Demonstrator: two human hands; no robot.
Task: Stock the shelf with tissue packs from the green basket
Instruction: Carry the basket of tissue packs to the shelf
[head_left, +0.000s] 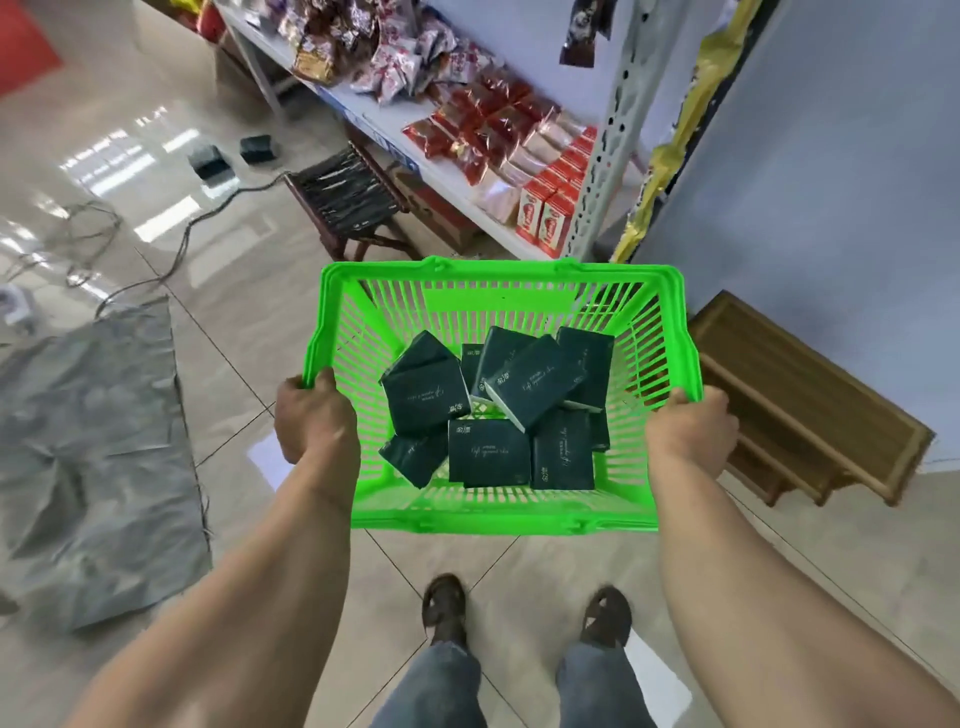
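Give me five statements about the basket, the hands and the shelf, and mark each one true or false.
1. Both hands grip the green basket by its side rims: left hand, right hand. True.
2. The basket is empty. False: dark tissue packs lie jumbled in it.
3. The basket stands on the floor. False: it is held up above the tiled floor.
4. The shelf ahead holds red snack packets. True.
5. The right hand holds a tissue pack. False: it grips the rim.
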